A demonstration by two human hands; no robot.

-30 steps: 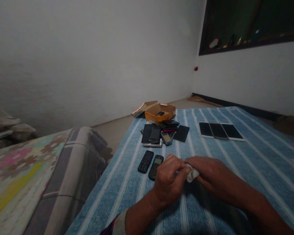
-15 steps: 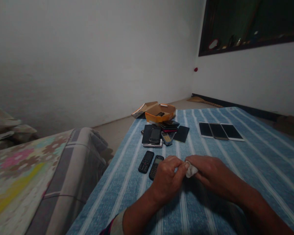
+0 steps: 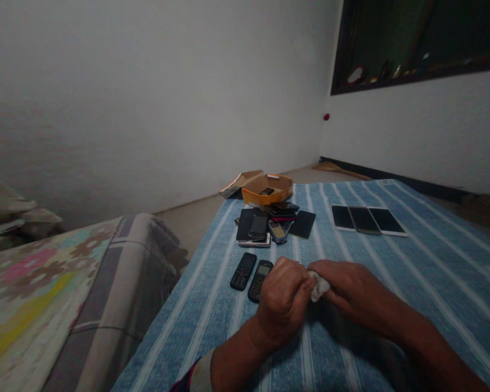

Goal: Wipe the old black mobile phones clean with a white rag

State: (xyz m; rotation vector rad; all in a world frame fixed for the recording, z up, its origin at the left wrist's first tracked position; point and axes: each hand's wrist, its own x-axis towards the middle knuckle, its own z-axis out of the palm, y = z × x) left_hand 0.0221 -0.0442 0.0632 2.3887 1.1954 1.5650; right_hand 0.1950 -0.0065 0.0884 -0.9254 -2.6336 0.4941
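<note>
Over the near part of the blue striped cover [image 3: 188, 326], my two hands meet around a crumpled white cloth [image 3: 320, 287]. My left hand [image 3: 285, 299] is closed, its thumb and finger at the cloth's left edge. From the right, my right hand [image 3: 353, 286] curls over the same cloth, fingers mostly hidden underneath. Whether anything else sits inside the cloth cannot be seen. Just left of my left hand lie two black keypad phones, one further left [image 3: 243, 271] and one [image 3: 259, 280] partly covered by the hand.
Behind them is a pile of phones [image 3: 258, 225] with a black flat phone [image 3: 302, 224] beside it. An open orange box [image 3: 269, 191] stands at the back. Three flat phones [image 3: 365, 219] lie side by side at right. A flowered cloth [image 3: 36, 272] covers furniture at left.
My left hand has rolled slightly at the wrist and its fist looks tighter against the cloth. A bit more of the white cloth shows. My right hand has barely moved.
</note>
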